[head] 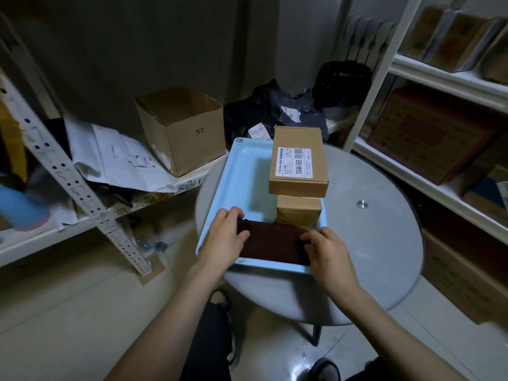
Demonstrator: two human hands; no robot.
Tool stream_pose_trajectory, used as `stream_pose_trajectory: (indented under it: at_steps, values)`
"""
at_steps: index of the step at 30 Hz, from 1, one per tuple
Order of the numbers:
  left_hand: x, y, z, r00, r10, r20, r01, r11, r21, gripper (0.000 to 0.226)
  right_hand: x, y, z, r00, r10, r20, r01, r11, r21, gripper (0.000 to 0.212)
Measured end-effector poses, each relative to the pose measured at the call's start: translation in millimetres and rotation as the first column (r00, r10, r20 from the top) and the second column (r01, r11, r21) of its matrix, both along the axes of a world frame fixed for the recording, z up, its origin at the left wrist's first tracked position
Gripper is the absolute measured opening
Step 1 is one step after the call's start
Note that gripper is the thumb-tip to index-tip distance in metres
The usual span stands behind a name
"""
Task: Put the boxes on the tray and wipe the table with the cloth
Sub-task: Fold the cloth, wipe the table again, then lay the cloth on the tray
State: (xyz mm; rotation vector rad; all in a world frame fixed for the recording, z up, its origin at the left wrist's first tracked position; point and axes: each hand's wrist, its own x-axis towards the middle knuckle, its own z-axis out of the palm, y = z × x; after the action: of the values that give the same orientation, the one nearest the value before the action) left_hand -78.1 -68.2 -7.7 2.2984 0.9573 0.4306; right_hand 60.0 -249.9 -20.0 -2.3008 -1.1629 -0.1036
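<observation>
A light blue tray (242, 171) lies on the left half of a round grey glass table (371, 243). Along the tray's right side stands a small brown box (299, 213), and a larger brown box with a white label (298, 163) rests on top of it. A folded dark brown cloth (272, 242) lies across the tray's near end. My left hand (224, 239) grips the cloth's left end. On the cloth's right end, my right hand (328, 254) has its fingers closed.
An open cardboard carton (181, 130) and loose papers (115, 158) sit on a white shelf to the left. Black bags (275, 111) lie behind the table. White shelving with boxes (428, 133) stands to the right. A metal stud (362, 204) sits in the tabletop.
</observation>
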Motion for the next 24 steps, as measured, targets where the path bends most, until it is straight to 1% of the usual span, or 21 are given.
stream_pose_trajectory:
  at_steps: [2, 3, 5, 6, 7, 8, 9, 10, 11, 12, 13, 15, 17, 19, 21, 24]
  values:
    - [4.9, 1.6, 1.8, 0.999, -0.011, 0.045, 0.009, 0.999, 0.035, 0.024, 3.4, 4.3, 7.3, 1.000, 0.006, -0.012, -0.006, 0.999, 0.039, 0.031]
    - [6.1, 2.0, 1.8, 0.999, -0.009, 0.051, 0.007, 0.999, 0.045, 0.024, 4.6, 5.4, 11.1, 1.000, 0.009, 0.005, -0.009, 0.997, 0.071, 0.031]
    - [6.4, 0.7, -0.1, 0.999, 0.004, -0.043, 0.000, 0.996, 0.089, 0.026, 3.0, 4.2, 18.4, 0.997, -0.006, 0.081, -0.002, 0.995, 0.103, 0.028]
    - [4.6, -1.5, -1.0, 0.994, 0.024, -0.102, -0.007, 0.986, 0.164, 0.030, -1.2, 3.0, 21.1, 0.993, -0.023, 0.116, 0.012, 0.996, 0.090, 0.023]
    - [3.1, -6.1, -1.4, 0.991, 0.039, -0.130, -0.003, 0.963, 0.270, 0.033, -7.2, -0.5, 22.5, 0.988, -0.033, 0.149, 0.023, 0.997, 0.070, 0.017]
    - [2.7, -14.1, 0.2, 0.994, 0.032, -0.102, 0.008, 0.927, 0.376, 0.035, -14.0, -4.5, 23.0, 0.984, -0.032, 0.174, 0.024, 0.998, 0.050, 0.015]
    - [3.1, -24.7, 1.9, 0.999, -0.010, -0.054, 0.033, 0.894, 0.446, 0.033, -20.8, -8.8, 22.1, 0.981, -0.020, 0.193, 0.016, 1.000, 0.024, 0.017]
    - [3.6, -36.5, 2.5, 0.997, -0.080, -0.016, 0.078, 0.871, 0.485, 0.030, -26.9, -12.7, 19.8, 0.978, 0.001, 0.209, 0.001, 1.000, -0.006, 0.020]
    - [5.5, -50.0, 1.7, 0.986, -0.163, -0.021, 0.151, 0.847, 0.510, 0.026, -30.4, -17.7, 16.6, 0.975, 0.020, 0.223, -0.012, 0.999, -0.035, 0.021]
    - [7.8, -62.2, -1.5, 0.974, -0.222, -0.052, 0.216, 0.822, 0.527, 0.023, -32.4, -22.4, 12.4, 0.971, 0.037, 0.235, -0.022, 0.998, -0.065, 0.020]
    - [9.6, -71.8, -4.7, 0.965, -0.246, -0.091, 0.256, 0.804, 0.537, 0.023, -33.5, -26.7, 8.3, 0.968, 0.051, 0.244, -0.028, 0.995, -0.098, 0.018]
    - [14.0, -79.3, -10.1, 0.963, -0.226, -0.146, 0.269, 0.803, 0.532, 0.024, -33.9, -32.9, 2.4, 0.963, 0.063, 0.261, -0.023, 0.988, -0.151, 0.015]
    - [19.0, -80.2, -12.9, 0.965, -0.198, -0.171, 0.259, 0.816, 0.517, 0.025, -33.4, -35.6, 0.5, 0.962, 0.065, 0.264, -0.019, 0.985, -0.173, 0.015]
    - [20.9, -81.6, -16.4, 0.960, -0.193, -0.201, 0.272, 0.807, 0.525, 0.025, -35.3, -35.5, -0.4, 0.966, 0.076, 0.249, -0.032, 0.984, -0.177, 0.014]
    - [24.8, -88.4, -15.4, 0.954, -0.204, -0.218, 0.291, 0.800, 0.525, 0.022, -34.2, -39.6, -1.3, 0.974, 0.052, 0.223, -0.018, 0.988, -0.153, 0.013]
    - [29.4, -97.6, -15.6, 0.958, -0.198, -0.209, 0.281, 0.797, 0.535, 0.017, -31.5, -47.7, -8.0, 0.980, 0.021, 0.200, 0.002, 0.994, -0.111, 0.015]
